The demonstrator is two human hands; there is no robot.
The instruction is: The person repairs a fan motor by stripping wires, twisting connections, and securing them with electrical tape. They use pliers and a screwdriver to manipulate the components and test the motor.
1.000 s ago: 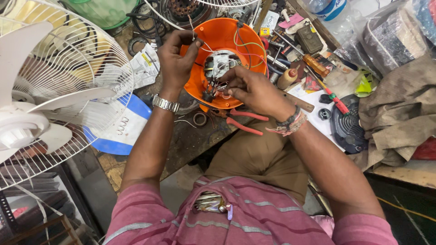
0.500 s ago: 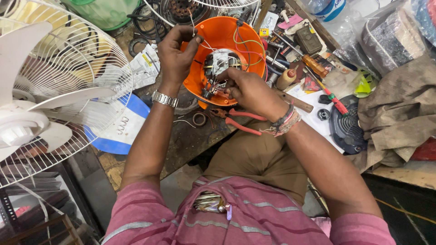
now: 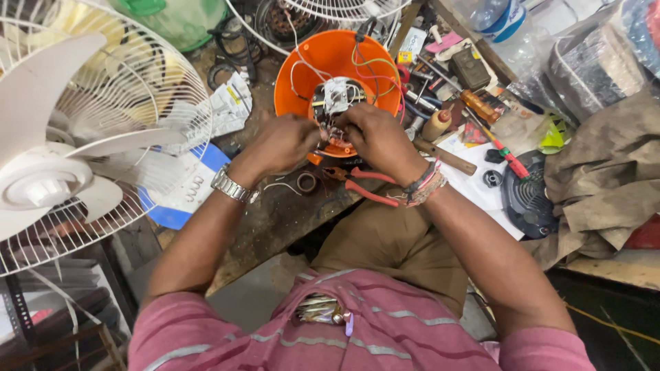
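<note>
An orange round fan housing [image 3: 340, 58] stands tilted on the cluttered workbench, its inside facing me with a grey motor and coloured wires [image 3: 337, 96]. My left hand [image 3: 278, 144], with a metal wristwatch, has its fingers pinched at the lower part of the motor wiring. My right hand [image 3: 375, 137], with wrist threads, pinches the same wires from the right. The fingertips of both hands meet at the housing's lower rim, hiding what they grip.
A white pedestal fan with wire guard [image 3: 75, 144] fills the left. Red-handled pliers [image 3: 364, 187] lie under my right wrist. Screwdrivers [image 3: 491, 134], a black round grille [image 3: 529, 196], tape roll [image 3: 306, 183] and brown cloth [image 3: 605, 172] crowd the bench.
My left hand has come down from the housing's upper left rim to the lower wiring beside my right hand. The view has shifted slightly.
</note>
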